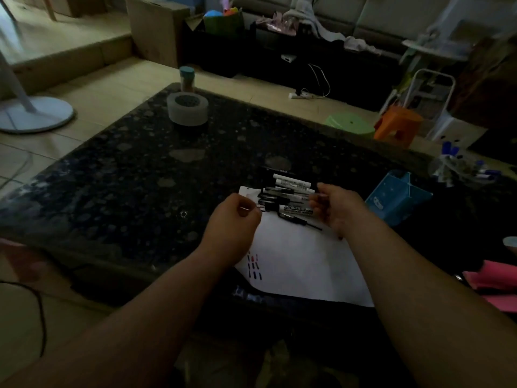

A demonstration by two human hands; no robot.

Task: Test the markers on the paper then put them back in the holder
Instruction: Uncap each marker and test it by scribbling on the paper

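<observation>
Dim room: pale tiled floor [112, 88], dark speckled table [140, 169] at centre, grey sofa [377, 12] along the top, fan base [36, 113] at left.

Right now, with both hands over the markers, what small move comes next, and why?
Probably lower the right hand to the paper and draw a short stroke: it seems to pinch a marker, and the sheet is bare beside the test strokes.

Head view, single — worn on the person's head, wide-angle, facing forward and down across a dark speckled table [140, 169]. Near field: both forearms [156, 317] enter from the bottom edge; left hand [233, 217] and right hand [340, 207] sit close below the lens, at the paper [302, 261]. Far field — tiled floor [92, 88] and sofa [377, 15] along the top edge.
</observation>
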